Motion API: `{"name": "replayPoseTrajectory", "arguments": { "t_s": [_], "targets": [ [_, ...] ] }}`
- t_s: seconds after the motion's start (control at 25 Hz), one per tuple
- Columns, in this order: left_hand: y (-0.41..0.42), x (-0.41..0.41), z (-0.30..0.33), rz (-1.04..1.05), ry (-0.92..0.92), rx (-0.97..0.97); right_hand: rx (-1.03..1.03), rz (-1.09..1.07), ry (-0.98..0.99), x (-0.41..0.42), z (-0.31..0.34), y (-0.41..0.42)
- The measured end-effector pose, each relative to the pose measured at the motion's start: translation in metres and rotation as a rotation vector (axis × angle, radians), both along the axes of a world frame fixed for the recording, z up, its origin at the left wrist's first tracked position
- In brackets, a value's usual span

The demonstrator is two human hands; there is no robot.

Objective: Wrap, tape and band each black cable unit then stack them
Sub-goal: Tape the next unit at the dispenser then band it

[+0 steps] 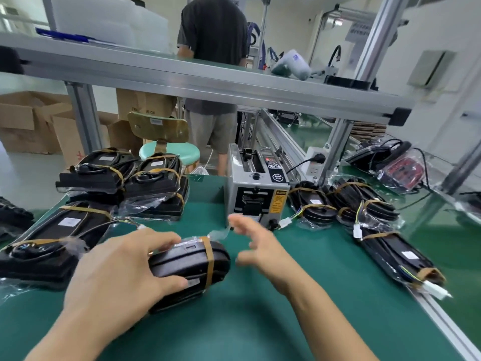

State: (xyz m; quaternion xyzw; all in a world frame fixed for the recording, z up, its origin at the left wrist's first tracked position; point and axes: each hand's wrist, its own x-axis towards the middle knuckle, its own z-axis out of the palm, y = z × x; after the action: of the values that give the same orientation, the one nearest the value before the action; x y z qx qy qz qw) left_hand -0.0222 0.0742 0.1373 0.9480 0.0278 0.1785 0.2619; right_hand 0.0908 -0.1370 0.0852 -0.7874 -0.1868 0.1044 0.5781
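Holding the black cable unit (190,267) down at lower centre of the green bench (260,321), the left hand (117,277) curls around it; the right hand (257,246), fingers spread and blurred, hovers near the tape dispenser (256,191), possibly trailing a clear tape strip (220,231). Taping seems underway; next, press tape onto the wrap.

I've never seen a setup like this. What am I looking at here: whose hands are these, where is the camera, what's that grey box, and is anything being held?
There is one picture, from a camera worn on the person's head, looking down at a green work mat. The left hand grips a black cable unit wrapped in clear film with a tan rubber band round it. The right hand hovers open by the grey tape dispenser machine, with a clear tape strip at its fingertips. Banded finished units are stacked at the left; more units lie at the right. Another person stands beyond the bench.
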Motion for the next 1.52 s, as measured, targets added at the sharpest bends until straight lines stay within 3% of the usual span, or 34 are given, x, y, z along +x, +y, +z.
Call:
{"name": "replayPoseTrajectory", "arguments": {
  "t_s": [0.08,0.16,0.6,0.76,0.92,1.04,1.16,1.52],
  "targets": [
    [-0.012,0.002,-0.003,0.075,0.090,0.084,0.157,-0.452,0.096,0.018,0.005,-0.005],
    [-0.023,0.007,-0.006,0.134,0.148,0.136,0.261,-0.719,0.179,0.037,0.008,-0.004],
    [-0.036,0.021,-0.020,0.216,0.225,0.234,0.282,-0.981,0.351,0.100,0.009,0.022],
    [-0.037,0.017,-0.020,0.223,0.214,0.219,0.329,-0.907,0.396,0.101,0.008,0.021],
    [-0.038,0.014,-0.020,0.217,0.217,0.193,0.517,-1.005,0.487,0.092,0.018,0.023],
    [-0.038,0.012,-0.021,0.228,0.202,0.184,0.468,-0.746,0.518,0.055,0.031,0.018],
    [-0.039,0.012,-0.023,0.228,0.187,0.142,0.346,-0.465,0.390,-0.008,0.034,0.017],
    [-0.046,0.004,-0.025,0.255,0.136,0.135,0.370,-0.259,0.275,-0.065,0.027,0.022]
  ]
}}
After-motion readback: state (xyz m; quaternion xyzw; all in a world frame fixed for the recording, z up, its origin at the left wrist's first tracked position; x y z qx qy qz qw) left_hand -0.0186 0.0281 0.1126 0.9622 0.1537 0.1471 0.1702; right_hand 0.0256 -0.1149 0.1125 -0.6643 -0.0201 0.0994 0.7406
